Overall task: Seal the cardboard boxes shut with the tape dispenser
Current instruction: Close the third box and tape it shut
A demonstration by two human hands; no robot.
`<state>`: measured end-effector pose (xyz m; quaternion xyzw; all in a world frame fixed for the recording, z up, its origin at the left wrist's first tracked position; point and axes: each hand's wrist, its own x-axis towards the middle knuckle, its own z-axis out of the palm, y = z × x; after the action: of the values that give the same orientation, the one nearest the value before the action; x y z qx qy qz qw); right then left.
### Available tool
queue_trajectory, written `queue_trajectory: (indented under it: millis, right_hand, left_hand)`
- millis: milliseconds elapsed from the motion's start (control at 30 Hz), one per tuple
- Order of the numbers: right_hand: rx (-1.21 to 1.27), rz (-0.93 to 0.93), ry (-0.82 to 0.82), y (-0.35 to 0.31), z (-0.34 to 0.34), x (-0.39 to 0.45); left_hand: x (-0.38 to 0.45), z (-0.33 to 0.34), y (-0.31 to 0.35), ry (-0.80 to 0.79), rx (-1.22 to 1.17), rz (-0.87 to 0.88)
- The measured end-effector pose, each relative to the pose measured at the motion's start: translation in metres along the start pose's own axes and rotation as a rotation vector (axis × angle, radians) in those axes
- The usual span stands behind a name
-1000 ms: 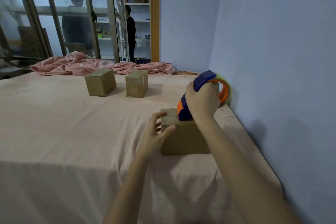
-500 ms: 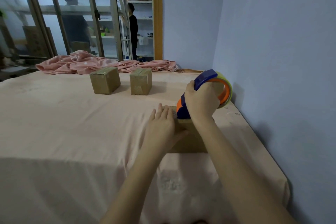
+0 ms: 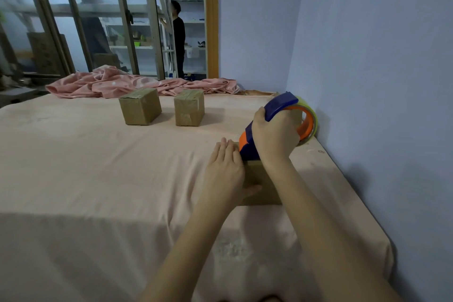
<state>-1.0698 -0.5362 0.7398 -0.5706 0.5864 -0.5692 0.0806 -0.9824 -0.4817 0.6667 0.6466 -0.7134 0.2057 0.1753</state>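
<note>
While my right hand [image 3: 274, 137] is curling tight around the blue and orange tape dispenser [image 3: 277, 120], pressing its front end onto the near cardboard box [image 3: 259, 184] by the table's [image 3: 98, 167] right edge, my left hand [image 3: 226, 169] is lying flat, fingers straight, against that box's left side. Two taped boxes [image 3: 140, 109] [image 3: 189, 110] are sitting toward the far edge. I am reading no labels on any of them.

A bed-like surface covered by a pale pink sheet [image 3: 98, 179] carries three cardboard boxes: two taped ones at twelve o'clock, the left box [image 3: 140, 110] just beside the right box [image 3: 189, 111], and a near box [image 3: 263, 186] at three o'clock. A crumpled pink cloth [image 3: 127, 82] lies along the far edge.
</note>
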Motion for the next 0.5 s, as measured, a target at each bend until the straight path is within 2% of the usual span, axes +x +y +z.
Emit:
queue_trajectory:
  millis: [133,500]
  right_hand:
    - [0.070,0.009,0.011,0.004,-0.002,-0.001]
    - [0.264,0.218,0.025,0.019,-0.007,0.008]
  left_hand:
    - [-0.001,0.000,-0.006,0.084,-0.111,-0.011]
    - [0.000,-0.001,-0.007,0.034,-0.025,0.018]
